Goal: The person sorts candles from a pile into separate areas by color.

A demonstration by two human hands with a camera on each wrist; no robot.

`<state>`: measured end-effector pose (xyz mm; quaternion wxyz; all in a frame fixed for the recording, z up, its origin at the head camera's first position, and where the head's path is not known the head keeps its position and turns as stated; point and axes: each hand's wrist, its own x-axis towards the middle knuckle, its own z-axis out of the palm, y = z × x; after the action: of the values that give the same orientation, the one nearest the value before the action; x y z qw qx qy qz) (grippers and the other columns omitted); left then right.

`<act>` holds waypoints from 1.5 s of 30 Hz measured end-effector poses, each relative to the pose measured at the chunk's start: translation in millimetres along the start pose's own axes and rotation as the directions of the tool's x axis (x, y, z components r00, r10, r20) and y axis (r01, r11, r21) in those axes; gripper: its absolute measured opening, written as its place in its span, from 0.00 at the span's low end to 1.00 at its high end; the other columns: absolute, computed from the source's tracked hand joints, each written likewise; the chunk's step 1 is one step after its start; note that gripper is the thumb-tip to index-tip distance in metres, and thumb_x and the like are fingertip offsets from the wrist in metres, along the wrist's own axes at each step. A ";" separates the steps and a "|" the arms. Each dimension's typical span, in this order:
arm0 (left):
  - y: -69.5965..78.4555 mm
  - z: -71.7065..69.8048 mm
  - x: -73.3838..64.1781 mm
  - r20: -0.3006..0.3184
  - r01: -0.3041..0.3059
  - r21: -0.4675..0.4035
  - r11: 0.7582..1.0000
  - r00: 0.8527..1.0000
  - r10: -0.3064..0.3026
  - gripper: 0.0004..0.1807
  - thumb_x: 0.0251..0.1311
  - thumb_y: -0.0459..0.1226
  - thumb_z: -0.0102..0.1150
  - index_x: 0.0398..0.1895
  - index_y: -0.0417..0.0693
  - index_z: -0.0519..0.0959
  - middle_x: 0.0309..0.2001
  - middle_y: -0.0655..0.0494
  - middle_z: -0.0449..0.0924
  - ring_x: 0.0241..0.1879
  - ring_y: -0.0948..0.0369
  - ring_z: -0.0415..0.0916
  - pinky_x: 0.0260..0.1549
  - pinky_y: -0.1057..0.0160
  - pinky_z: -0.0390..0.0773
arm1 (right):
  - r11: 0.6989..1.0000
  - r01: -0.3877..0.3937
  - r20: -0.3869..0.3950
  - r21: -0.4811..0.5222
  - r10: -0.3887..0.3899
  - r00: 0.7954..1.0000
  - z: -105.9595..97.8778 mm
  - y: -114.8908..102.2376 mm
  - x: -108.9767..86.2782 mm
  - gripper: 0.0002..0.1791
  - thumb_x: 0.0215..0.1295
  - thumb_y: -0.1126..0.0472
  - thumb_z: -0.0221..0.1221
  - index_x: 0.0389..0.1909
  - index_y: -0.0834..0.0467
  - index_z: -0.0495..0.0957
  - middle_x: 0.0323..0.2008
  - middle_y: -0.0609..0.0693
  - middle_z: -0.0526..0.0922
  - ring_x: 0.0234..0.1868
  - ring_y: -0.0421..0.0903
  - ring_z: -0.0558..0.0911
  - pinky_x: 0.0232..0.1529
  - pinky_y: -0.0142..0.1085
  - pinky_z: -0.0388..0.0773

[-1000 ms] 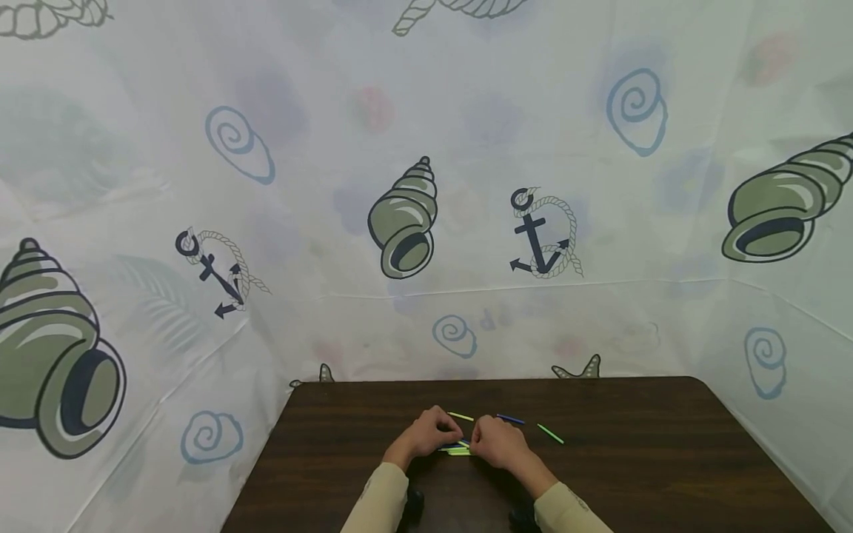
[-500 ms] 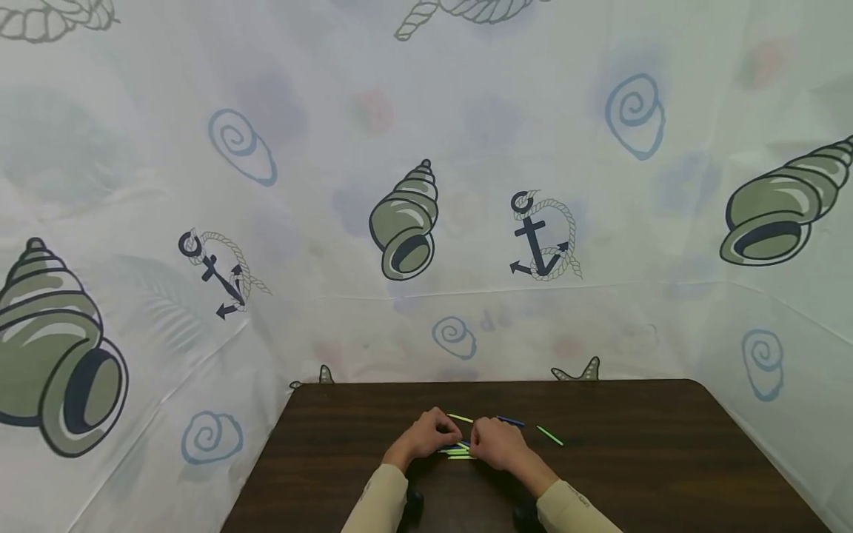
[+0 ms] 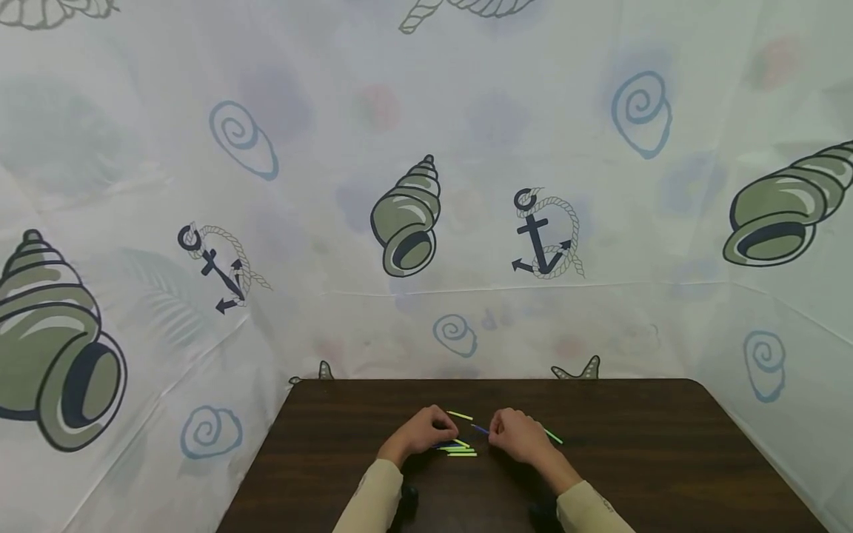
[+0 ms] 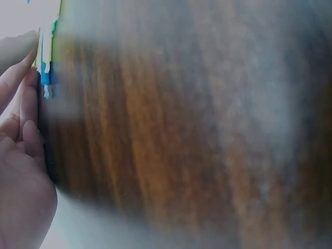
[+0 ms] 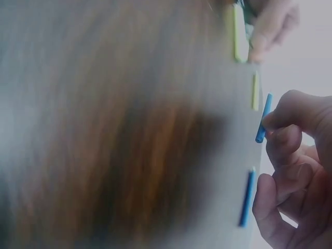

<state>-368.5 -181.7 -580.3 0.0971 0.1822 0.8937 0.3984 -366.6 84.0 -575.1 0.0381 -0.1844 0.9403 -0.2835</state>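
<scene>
My right hand pinches a thin blue stick between thumb and fingertip, held off the table in the right wrist view. To its left, my left hand has its fingertips together on a small pile of sticks. This pile holds yellow-green sticks and a blue one, whose end sticks out past the fingers in the left wrist view. Another blue stick lies on the table beside the right hand's curled fingers; in the head view that hand hides it.
A yellow-green stick lies behind the pile. Farther right is a green stick, partly hidden by the right hand. The dark wooden table stands against a white cloth printed with shells and anchors.
My right hand has drawn away from the pile to the right, and a blue stick now shows in its fingers. The left hand has stayed almost in place at the pile.
</scene>
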 end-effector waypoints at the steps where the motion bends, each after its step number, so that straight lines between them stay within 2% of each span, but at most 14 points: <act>1: -0.2 -0.7 -1.0 0.003 0.007 -0.011 1.000 1.000 -0.007 0.07 0.74 0.40 0.66 0.43 0.50 0.92 0.54 0.56 0.82 0.57 0.55 0.76 0.62 0.44 0.77 | 1.000 -0.005 -0.010 -0.001 0.005 1.000 -2.1 1.8 -0.8 0.07 0.69 0.59 0.68 0.31 0.48 0.80 0.23 0.41 0.77 0.22 0.42 0.74 0.25 0.39 0.69; 10: 1.3 -6.2 -6.8 0.016 0.077 -0.058 0.995 0.997 -0.077 0.04 0.73 0.38 0.68 0.43 0.51 0.91 0.59 0.53 0.81 0.61 0.49 0.76 0.67 0.37 0.73 | 0.998 -0.044 -0.045 -0.041 0.042 0.998 -15.1 18.6 -8.3 0.08 0.70 0.61 0.67 0.31 0.49 0.79 0.24 0.42 0.77 0.23 0.43 0.74 0.25 0.40 0.68; 17: 0.3 -4.6 -4.6 0.029 0.099 -0.065 0.993 0.995 -0.098 0.03 0.71 0.36 0.69 0.42 0.52 0.90 0.62 0.53 0.79 0.64 0.47 0.74 0.67 0.37 0.73 | 0.995 -0.090 -0.035 -0.051 0.088 0.995 -24.2 34.9 1.5 0.07 0.71 0.61 0.66 0.32 0.48 0.80 0.24 0.42 0.78 0.22 0.44 0.74 0.26 0.40 0.67; 26: 0.4 -2.4 -0.6 0.034 0.072 -0.051 0.996 0.997 -0.070 0.02 0.70 0.35 0.70 0.40 0.50 0.90 0.60 0.53 0.79 0.63 0.48 0.74 0.68 0.37 0.72 | 0.980 -0.102 -0.011 -0.169 0.101 0.995 -29.2 40.6 7.6 0.09 0.71 0.60 0.67 0.31 0.48 0.79 0.27 0.43 0.78 0.25 0.43 0.75 0.27 0.41 0.70; 34: 0.1 -5.3 -0.5 0.050 0.101 -0.051 0.994 0.994 -0.098 0.03 0.71 0.36 0.69 0.40 0.51 0.90 0.61 0.54 0.79 0.60 0.52 0.74 0.66 0.39 0.73 | 0.981 -0.093 -0.046 -0.172 0.087 0.995 -27.8 39.8 9.3 0.08 0.71 0.60 0.68 0.32 0.49 0.79 0.27 0.43 0.78 0.26 0.43 0.75 0.27 0.41 0.71; 41: -0.2 -4.6 0.0 0.049 0.071 -0.042 0.997 0.996 -0.069 0.03 0.71 0.36 0.69 0.39 0.52 0.90 0.59 0.55 0.79 0.60 0.52 0.74 0.66 0.38 0.73 | 0.981 -0.104 -0.066 -0.162 0.094 0.993 -25.0 37.1 9.5 0.08 0.71 0.59 0.69 0.33 0.50 0.80 0.27 0.43 0.78 0.25 0.44 0.75 0.26 0.41 0.70; 45: -1.4 -4.3 0.9 0.049 0.073 -0.026 0.997 0.996 -0.072 0.04 0.71 0.35 0.69 0.39 0.52 0.90 0.58 0.56 0.79 0.59 0.53 0.74 0.66 0.39 0.73 | 0.981 -0.120 -0.077 -0.150 0.110 0.991 -23.4 36.1 10.3 0.08 0.71 0.59 0.69 0.33 0.49 0.80 0.26 0.43 0.78 0.24 0.44 0.75 0.26 0.41 0.70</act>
<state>-371.0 -185.1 -578.5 0.1353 0.1579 0.8914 0.4026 -392.1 120.2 -575.0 0.0077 -0.1223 0.9693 -0.2133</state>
